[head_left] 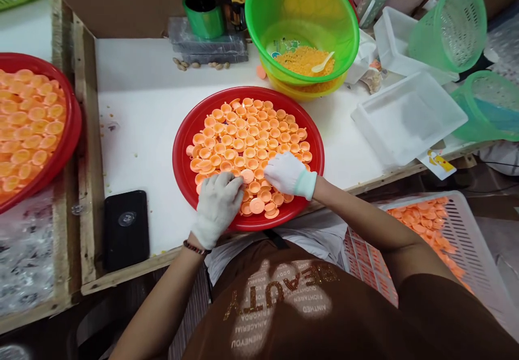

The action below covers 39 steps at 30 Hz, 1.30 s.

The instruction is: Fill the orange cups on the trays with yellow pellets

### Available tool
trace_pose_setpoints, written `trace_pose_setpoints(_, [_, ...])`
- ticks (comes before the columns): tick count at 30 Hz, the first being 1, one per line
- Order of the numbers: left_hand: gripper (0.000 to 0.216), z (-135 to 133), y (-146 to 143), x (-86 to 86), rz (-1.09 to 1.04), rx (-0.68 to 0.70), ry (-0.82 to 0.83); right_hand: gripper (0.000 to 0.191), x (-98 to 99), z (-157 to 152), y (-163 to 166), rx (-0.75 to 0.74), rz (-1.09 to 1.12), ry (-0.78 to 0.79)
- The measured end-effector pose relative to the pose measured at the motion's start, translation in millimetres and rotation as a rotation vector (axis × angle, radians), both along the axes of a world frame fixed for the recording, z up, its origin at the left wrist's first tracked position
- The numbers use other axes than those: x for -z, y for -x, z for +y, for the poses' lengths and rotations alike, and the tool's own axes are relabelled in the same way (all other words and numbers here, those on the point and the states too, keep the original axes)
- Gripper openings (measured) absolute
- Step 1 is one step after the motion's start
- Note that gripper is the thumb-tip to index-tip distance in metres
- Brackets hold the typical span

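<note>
A round red tray (184, 149) lies on the white table in front of me, filled with several small orange caps (247, 133) set side by side. My left hand (218, 204), in a white glove, rests on the tray's near edge with its fingers pinched on one orange cap (247, 175). My right hand (288, 174), also gloved, lies over the caps at the tray's near right, fingers curled down onto them; what they hold, if anything, is hidden.
A green bowl (302, 19) with yellow pieces and a white spoon stands behind the tray. White plastic trays (409, 117) and green baskets (450, 25) sit at right. Another red tray of caps (32, 122) is at left. A black phone (126, 229) lies near the table's edge. A white crate of caps (466, 241) stands lower right.
</note>
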<state>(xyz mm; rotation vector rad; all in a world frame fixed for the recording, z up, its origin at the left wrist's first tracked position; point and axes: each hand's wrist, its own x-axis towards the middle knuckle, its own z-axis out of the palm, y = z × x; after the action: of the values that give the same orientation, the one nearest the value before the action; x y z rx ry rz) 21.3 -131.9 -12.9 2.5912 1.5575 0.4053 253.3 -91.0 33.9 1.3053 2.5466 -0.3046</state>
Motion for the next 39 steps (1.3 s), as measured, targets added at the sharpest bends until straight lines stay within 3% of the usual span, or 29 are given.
trace_pose_setpoints(5, [0.027, 24, -19, -6.4, 0.1, 0.007, 0.052, 0.027, 2.9, 4, 8, 0.015, 0.014, -0.08])
trace_pose_setpoints(10, [0.028, 24, -18, -2.1, 0.029, -0.062, 0.098, 0.027, 13.0, 6, 29, -0.03, 0.17, -0.115])
trace_pose_setpoints(13, [0.03, 23, -3, -2.0, 0.003, -0.124, 0.08, 0.027, 13.6, 11, 43, 0.016, 0.138, -0.053])
trace_pose_setpoints(18, [0.036, 38, 45, -7.0, -0.093, -0.337, -0.023, 0.028, 3.5, 20, 55, 0.093, 0.009, -0.003])
trace_pose_setpoints(22, [0.027, 49, 64, -8.1, -0.089, -0.267, 0.044, 0.022, -1.0, 20, 58, 0.093, 0.024, -0.054])
trace_pose_setpoints(25, [0.025, 46, 69, -8.6, -0.192, -0.238, -0.03, 0.027, 1.4, 22, 63, 0.05, 0.117, -0.075])
trace_pose_setpoints(30, [0.022, 52, 85, -8.7, -0.266, -0.367, -0.11, 0.033, 9.5, 40, 91, 0.013, 0.262, -0.107])
trace_pose_setpoints(35, [0.023, 85, 87, -2.1, -0.109, -0.38, -0.043, 0.032, 20.9, 57, 127, -0.097, 0.184, -0.116])
trace_pose_setpoints(39, [0.025, 102, 79, 0.2, -0.104, -0.282, -0.042, 0.036, 28.4, 58, 131, -0.2, 0.098, -0.161])
